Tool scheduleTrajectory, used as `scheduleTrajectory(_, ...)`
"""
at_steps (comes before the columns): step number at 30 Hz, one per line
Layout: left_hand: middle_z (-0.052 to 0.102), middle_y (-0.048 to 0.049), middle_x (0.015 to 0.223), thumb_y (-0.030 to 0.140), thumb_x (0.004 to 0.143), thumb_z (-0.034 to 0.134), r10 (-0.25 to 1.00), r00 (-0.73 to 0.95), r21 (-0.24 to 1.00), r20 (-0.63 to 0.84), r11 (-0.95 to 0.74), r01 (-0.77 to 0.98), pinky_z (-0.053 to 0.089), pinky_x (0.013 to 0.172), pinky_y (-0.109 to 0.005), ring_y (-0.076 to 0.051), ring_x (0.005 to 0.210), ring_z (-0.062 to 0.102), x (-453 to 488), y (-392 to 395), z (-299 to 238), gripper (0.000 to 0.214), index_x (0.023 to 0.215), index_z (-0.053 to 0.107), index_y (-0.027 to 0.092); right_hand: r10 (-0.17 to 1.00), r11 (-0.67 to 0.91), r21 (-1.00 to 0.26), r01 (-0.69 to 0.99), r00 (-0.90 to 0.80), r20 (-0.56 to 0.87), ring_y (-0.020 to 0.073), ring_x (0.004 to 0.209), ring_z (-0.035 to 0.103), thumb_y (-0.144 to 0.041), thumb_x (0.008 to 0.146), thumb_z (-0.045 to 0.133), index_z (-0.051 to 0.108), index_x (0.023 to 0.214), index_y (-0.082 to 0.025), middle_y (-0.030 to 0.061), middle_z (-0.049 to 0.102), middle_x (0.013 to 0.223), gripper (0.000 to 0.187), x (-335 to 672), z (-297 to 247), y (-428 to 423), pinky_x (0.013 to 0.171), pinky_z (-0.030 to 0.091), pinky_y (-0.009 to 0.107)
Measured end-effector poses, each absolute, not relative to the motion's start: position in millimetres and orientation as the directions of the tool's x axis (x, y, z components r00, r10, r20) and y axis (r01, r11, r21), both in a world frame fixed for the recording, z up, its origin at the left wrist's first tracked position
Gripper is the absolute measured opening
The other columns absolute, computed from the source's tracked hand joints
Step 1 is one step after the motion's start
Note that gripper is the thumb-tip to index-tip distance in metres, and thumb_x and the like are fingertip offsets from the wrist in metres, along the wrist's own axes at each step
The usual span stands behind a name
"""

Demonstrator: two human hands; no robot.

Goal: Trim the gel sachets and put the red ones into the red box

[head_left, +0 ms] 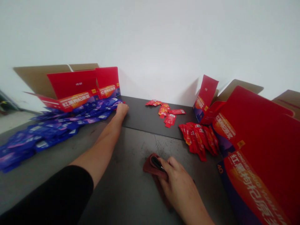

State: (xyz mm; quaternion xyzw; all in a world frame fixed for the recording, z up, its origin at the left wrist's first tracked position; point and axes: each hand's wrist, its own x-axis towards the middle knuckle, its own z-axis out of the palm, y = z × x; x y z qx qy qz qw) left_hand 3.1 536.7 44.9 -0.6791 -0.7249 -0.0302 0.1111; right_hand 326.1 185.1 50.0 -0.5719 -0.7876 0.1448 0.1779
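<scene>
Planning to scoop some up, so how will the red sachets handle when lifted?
The red sachets look light and thin, lying flat. Their glossy film is probably slippery, so the overlapping pile may slide apart when pushed.

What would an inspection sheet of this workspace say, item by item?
Surface: dark grey table, scratched, with a black sheet at its far side.
Job's things: dark red cloth with a black item tucked in; blue sachets beside the left hand.
Clutter: red sachets, open red printed cartons.
Hands: left hand at the blue sachets; right hand gripping the cloth.
Cables: nothing seen.
Surroundings: white wall.
</scene>
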Motion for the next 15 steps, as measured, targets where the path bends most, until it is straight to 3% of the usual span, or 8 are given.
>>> scheduleTrajectory(9,0.063,-0.0120,0.128,0.037,0.098,0.064,0.945,-0.061,-0.076,0.322,0.090,0.993,0.056,0.094,-0.047,-0.025,0.111,0.064,6,509,62,0.038,0.128,0.061,0.015,0.949,0.312,-0.424,0.851,-0.296,0.104,0.0229,0.095,0.064,-0.024,0.094,0.055,0.064,0.134,-0.028,0.0057,0.060,0.103,0.041,328,53,187,0.080,0.052,0.033)
scheduleTrajectory(15,0.065,-0.0128,0.120,0.035,0.100,0.059,0.925,-0.005,-0.018,0.379,0.013,1.000,0.050,0.097,-0.046,-0.027,0.116,0.060,45,474,83,0.030,0.119,0.065,0.012,0.935,0.346,-0.484,0.804,-0.336,0.109,0.0212,0.094,0.064,-0.025,0.096,0.053,0.062,0.138,-0.025,0.0063,0.059,0.103,0.043,334,51,191,0.085,0.050,0.032)
